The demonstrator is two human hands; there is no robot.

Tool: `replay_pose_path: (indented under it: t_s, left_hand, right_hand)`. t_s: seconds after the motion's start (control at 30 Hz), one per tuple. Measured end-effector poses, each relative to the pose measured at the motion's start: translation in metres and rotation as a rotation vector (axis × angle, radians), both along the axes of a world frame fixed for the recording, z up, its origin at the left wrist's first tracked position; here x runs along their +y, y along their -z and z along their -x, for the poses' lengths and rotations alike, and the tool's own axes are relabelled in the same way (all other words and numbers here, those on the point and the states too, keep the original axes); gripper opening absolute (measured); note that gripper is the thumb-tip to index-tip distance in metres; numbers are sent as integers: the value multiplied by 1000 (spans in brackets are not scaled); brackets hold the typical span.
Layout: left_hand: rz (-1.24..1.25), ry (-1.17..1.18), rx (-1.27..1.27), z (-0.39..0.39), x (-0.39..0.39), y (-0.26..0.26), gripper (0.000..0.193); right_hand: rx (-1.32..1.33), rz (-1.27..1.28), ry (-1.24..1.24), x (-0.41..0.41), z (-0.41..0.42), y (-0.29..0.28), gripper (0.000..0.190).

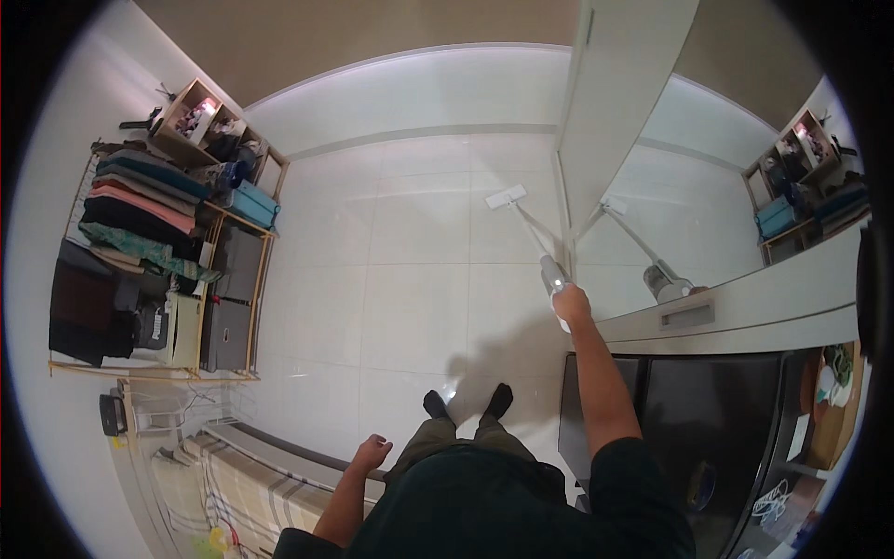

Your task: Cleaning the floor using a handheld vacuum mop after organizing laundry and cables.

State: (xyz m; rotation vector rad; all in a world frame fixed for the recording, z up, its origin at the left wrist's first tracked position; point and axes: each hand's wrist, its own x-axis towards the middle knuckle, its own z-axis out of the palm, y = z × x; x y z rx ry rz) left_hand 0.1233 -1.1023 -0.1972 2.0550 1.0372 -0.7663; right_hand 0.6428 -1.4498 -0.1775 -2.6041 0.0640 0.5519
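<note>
My right hand grips the handle of a white and grey stick vacuum cleaner, arm stretched forward. From there its thin tube slants away to a flat white floor head, which rests on the pale tiled floor. A small light glows on the vacuum's body. Low on my left side hangs my left hand, holding nothing, its fingers loosely curled and partly apart. It is nearest to the bed with a checked cover.
A mirrored wardrobe door stands close to the vacuum on the right and reflects it. Below it is a dark refrigerator. To the left are a clothes rack with hanging clothes, a blue box and a wooden shelf.
</note>
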Motion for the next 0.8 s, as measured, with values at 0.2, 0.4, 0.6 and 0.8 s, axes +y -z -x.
replay_pose_path:
  t_s: [0.2,0.4,0.6,0.8]
  left_hand:
    - [5,-106,12,-29,5,-12,51]
    - [55,-67,-9,-41,-8,-15,49]
    - [31,33,-39,-41,-1,6,48]
    - [13,-52,-160,-59,1,-1,48]
  right_hand:
    - [-46,-99,-78,-91,124,1,39]
    - [159,48,-31,-161,272,-119,34]
    - [204,71,-24,-144,279,-124,32]
    - [117,31,-136,-59,193,-29,39]
